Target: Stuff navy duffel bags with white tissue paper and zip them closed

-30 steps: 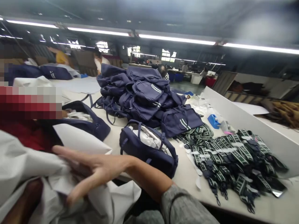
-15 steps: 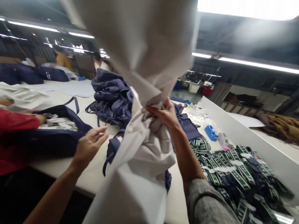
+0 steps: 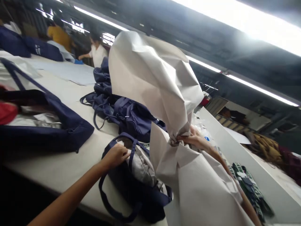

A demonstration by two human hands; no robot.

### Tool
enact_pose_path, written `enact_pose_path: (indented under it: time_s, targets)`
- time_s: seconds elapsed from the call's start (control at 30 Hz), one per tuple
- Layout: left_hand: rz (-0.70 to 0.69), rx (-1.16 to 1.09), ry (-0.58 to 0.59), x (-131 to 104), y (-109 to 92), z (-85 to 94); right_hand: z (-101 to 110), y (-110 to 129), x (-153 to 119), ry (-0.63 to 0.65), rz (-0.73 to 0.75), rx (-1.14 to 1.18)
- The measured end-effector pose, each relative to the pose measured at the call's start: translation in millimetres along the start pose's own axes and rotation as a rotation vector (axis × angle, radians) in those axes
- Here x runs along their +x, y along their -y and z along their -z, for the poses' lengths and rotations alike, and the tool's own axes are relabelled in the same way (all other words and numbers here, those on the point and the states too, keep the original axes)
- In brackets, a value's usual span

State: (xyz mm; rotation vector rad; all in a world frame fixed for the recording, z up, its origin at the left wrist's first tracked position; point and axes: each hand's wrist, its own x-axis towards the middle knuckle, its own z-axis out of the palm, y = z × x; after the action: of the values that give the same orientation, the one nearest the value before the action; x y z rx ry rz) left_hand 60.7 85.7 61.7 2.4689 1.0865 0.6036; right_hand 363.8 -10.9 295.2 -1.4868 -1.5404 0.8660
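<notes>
My right hand (image 3: 194, 139) is closed round the pinched middle of a large sheet of whitish paper (image 3: 150, 72), which flares out above and below it. My left hand (image 3: 117, 154) is closed at the left end of the opening of a navy bag (image 3: 124, 185); what its fingers grip is too small to make out. Crumpled pale paper (image 3: 142, 168) fills the bag's open top. The bag lies on the white table (image 3: 63, 172), with its straps loose, and the large sheet hides part of its right side.
A pile of navy bags (image 3: 131, 116) stands behind. At left, another open navy bag (image 3: 77, 128) holds pale paper beside a red sleeve (image 3: 8, 113). Green patterned straps (image 3: 252, 191) lie right, near a white partition (image 3: 235, 150). Two people are farther back.
My right hand and the paper have shifted right and lower in view. My left hand has moved right and down to the bag and closed. More of the paper-filled bag shows.
</notes>
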Motion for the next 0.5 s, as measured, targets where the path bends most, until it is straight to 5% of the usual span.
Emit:
enact_pose_path:
  time_s: [0.13,0.3,0.4,0.5]
  targets:
    - [-0.044,-0.186,0.263,-6,3,16.2,8,22,-6,-0.267,0.01,-0.195]
    - [-0.194,-0.542,0.694,13,-28,16.4,10,44,-20,-0.523,0.018,-0.45]
    - [-0.208,-0.859,0.786,38,-47,-0.5,-4,53,-33,-0.52,-0.025,-0.399]
    - [-0.095,-1.18,0.74,73,-56,-20.8,-20,59,-50,-0.466,-0.059,-0.324]
